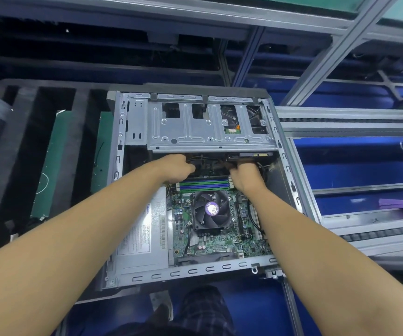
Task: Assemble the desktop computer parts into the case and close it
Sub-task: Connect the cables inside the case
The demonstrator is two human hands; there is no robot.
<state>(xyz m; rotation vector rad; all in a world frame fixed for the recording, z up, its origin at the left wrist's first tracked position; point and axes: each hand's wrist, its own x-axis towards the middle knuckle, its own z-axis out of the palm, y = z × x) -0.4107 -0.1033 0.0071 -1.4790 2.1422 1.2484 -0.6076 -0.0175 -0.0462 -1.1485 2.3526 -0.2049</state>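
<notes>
while the case [195,271] lay open on its side in the middle of the frame, both hands worked in the dark gap just below the drive cage [195,132], above the memory slots [204,186]. the left hand [180,166] reached in from the lower left with its fingers curled towards a bundle of black cables [204,161]. whether it actually pinched one could not be told, since the fingertips were lost in shadow. the right hand [244,174] came in from the lower right with its fingers tucked under the edge of the cage, just beneath the drive connector [256,155], and its grip was hidden too.

the motherboard [220,241] sat in the lower half of the case with the cpu fan [211,210] at its centre, and the power supply [142,238] lay beside it at lower left. no side panel covered the opening.

the step in hand looked like cabling: routing or plugging leads between the board and the drive under the cage. by that reading the big parts were in and closing was not yet near. the next move probably called for lining a plug up square with its socket by feel and pressing it straight home. after that, slack would need tucking clear of the fan blades.
</notes>
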